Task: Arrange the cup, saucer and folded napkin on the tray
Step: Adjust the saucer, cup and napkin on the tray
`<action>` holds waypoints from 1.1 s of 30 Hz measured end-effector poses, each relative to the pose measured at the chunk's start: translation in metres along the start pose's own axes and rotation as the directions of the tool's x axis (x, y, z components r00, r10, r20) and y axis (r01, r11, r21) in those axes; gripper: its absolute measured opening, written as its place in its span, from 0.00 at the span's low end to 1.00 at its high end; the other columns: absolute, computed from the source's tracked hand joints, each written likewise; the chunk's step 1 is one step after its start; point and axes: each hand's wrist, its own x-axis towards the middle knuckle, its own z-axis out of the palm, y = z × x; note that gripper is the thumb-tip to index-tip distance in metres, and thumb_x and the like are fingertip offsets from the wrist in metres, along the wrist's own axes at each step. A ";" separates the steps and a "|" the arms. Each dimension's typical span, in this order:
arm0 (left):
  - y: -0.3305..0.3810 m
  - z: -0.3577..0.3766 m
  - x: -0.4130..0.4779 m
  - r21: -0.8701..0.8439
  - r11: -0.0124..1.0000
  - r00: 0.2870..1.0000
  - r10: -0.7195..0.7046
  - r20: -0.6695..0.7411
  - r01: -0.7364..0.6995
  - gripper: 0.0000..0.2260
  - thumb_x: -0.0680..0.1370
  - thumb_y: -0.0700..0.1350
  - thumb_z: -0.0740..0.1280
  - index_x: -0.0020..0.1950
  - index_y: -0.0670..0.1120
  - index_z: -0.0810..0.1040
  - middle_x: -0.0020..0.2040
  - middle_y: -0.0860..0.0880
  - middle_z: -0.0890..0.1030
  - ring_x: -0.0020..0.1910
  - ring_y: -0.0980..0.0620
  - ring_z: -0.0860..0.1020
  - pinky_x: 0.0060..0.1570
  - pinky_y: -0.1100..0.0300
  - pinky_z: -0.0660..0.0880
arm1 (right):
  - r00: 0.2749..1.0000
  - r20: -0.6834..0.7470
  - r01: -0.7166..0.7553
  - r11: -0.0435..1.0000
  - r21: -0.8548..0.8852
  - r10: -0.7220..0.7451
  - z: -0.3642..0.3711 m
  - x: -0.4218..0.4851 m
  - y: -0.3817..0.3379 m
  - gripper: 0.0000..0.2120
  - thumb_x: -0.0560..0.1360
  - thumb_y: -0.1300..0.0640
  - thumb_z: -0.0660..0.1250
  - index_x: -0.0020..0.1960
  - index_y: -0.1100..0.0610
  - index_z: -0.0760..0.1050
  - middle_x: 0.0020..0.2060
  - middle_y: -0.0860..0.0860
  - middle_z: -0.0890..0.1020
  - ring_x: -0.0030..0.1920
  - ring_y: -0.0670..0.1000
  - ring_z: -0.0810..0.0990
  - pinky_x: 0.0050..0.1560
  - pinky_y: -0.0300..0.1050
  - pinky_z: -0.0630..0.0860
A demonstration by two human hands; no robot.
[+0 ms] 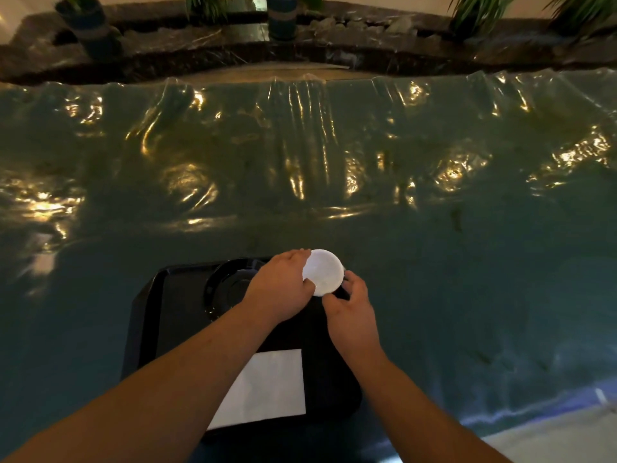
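Two hands (283,285) gripping white cup (323,271), black tray (150,315), plastic-covered table (300,162)

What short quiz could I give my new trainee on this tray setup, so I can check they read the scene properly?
1. True or false: the folded white napkin lies on the black tray.
2. Which hands touch the white cup? A) left only B) right only C) both
3. Fill in: the black saucer sits at the tray's ___ end, away from the person.

Key: 1 true. 2 C: the left hand and right hand both have a grip on it. 3 far.
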 end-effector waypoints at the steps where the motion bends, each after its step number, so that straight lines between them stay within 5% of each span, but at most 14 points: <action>1: -0.001 0.001 -0.001 0.002 1.000 1.000 0.001 -0.009 -0.001 0.29 0.78 0.50 0.65 0.80 0.50 0.65 0.78 0.49 0.70 0.75 0.48 0.68 0.72 0.51 0.65 | 1.000 -0.005 -0.001 1.000 0.004 0.001 0.000 0.002 -0.002 0.27 0.76 0.57 0.68 0.74 0.46 0.67 0.52 0.33 0.75 0.46 0.24 0.74 0.33 0.24 0.71; 8: -0.013 0.004 -0.018 0.004 1.000 0.995 0.002 -0.105 -0.001 0.25 0.78 0.51 0.65 0.76 0.49 0.71 0.71 0.48 0.77 0.70 0.48 0.73 0.66 0.51 0.72 | 0.998 -0.030 0.048 0.999 -0.020 -0.048 0.004 0.019 -0.012 0.31 0.77 0.57 0.67 0.78 0.48 0.64 0.62 0.41 0.75 0.46 0.28 0.74 0.35 0.22 0.69; 13: -0.006 0.010 -0.027 -0.044 0.999 0.992 -0.026 -0.126 0.020 0.25 0.79 0.53 0.65 0.76 0.51 0.72 0.69 0.49 0.78 0.64 0.49 0.78 0.60 0.51 0.77 | 0.996 -0.018 0.092 0.995 -0.041 -0.093 -0.004 0.028 -0.013 0.27 0.76 0.57 0.68 0.74 0.47 0.68 0.55 0.33 0.76 0.52 0.33 0.77 0.40 0.24 0.71; 17: -0.003 0.013 -0.033 -0.046 0.999 0.992 -0.013 -0.129 0.007 0.20 0.80 0.53 0.65 0.72 0.52 0.75 0.64 0.51 0.81 0.55 0.52 0.80 0.53 0.57 0.78 | 0.989 0.012 0.149 0.983 -0.104 -0.149 -0.005 0.036 -0.012 0.26 0.74 0.54 0.67 0.71 0.44 0.69 0.60 0.42 0.78 0.58 0.45 0.78 0.46 0.36 0.73; 22: -0.004 0.015 -0.038 0.016 0.998 0.996 0.055 -0.077 -0.054 0.15 0.81 0.53 0.64 0.66 0.53 0.78 0.56 0.52 0.84 0.48 0.54 0.80 0.44 0.61 0.75 | 0.974 0.113 0.215 0.953 -0.212 -0.194 -0.002 0.047 -0.015 0.29 0.77 0.54 0.65 0.77 0.44 0.65 0.69 0.46 0.74 0.64 0.49 0.73 0.60 0.46 0.75; 28: -0.012 0.012 -0.040 0.011 0.999 0.987 0.045 -0.155 -0.043 0.17 0.79 0.57 0.66 0.67 0.55 0.76 0.56 0.53 0.83 0.48 0.54 0.81 0.44 0.58 0.79 | 0.944 0.101 0.328 0.872 -0.364 -0.313 -0.005 0.046 -0.009 0.31 0.77 0.53 0.67 0.79 0.45 0.63 0.74 0.47 0.70 0.68 0.49 0.72 0.61 0.44 0.72; 33: -0.025 0.010 -0.036 0.023 1.000 0.986 -0.011 -0.168 0.015 0.27 0.77 0.61 0.69 0.73 0.54 0.71 0.68 0.52 0.78 0.66 0.50 0.75 0.63 0.52 0.75 | 0.916 0.088 0.390 0.814 -0.430 -0.392 -0.003 0.033 0.009 0.32 0.76 0.47 0.73 0.76 0.48 0.66 0.70 0.46 0.72 0.66 0.47 0.74 0.62 0.50 0.78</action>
